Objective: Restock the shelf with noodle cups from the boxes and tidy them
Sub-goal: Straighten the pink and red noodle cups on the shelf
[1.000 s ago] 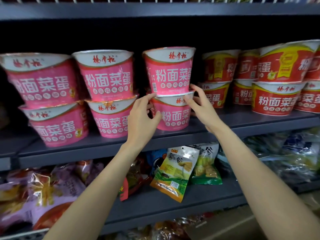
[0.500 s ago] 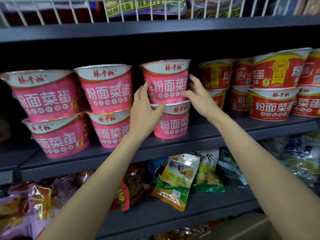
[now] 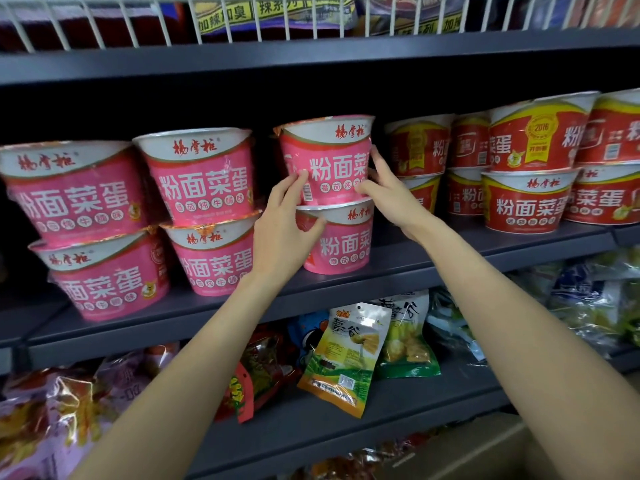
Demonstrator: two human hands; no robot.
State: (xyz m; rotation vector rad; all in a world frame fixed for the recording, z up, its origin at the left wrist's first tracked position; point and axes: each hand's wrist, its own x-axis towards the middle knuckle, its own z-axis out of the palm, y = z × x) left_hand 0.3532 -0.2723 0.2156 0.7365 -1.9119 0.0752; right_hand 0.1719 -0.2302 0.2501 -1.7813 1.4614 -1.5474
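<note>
On the dark grey shelf (image 3: pixel 433 265), pink noodle cups stand in three stacks of two. The top pink cup (image 3: pixel 332 157) of the right-hand stack rests on a lower pink cup (image 3: pixel 343 247). My left hand (image 3: pixel 280 230) presses its fingertips against the top cup's lower left side, with the thumb on the lower cup's lid. My right hand (image 3: pixel 391 195) holds the top cup's right side with fingers and thumb. The top cup sits between both hands, slightly turned so its barcode shows at the left.
Two more pink stacks (image 3: pixel 201 202) (image 3: pixel 72 216) stand to the left. Red noodle cups (image 3: pixel 526 199) are stacked close on the right. Snack bags (image 3: pixel 346 355) fill the shelf below. A white wire rail (image 3: pixel 242 22) edges the shelf above.
Both hands moved up from the lower cup's rim to the sides of the top cup. The view tilted upward, showing the wire rail above.
</note>
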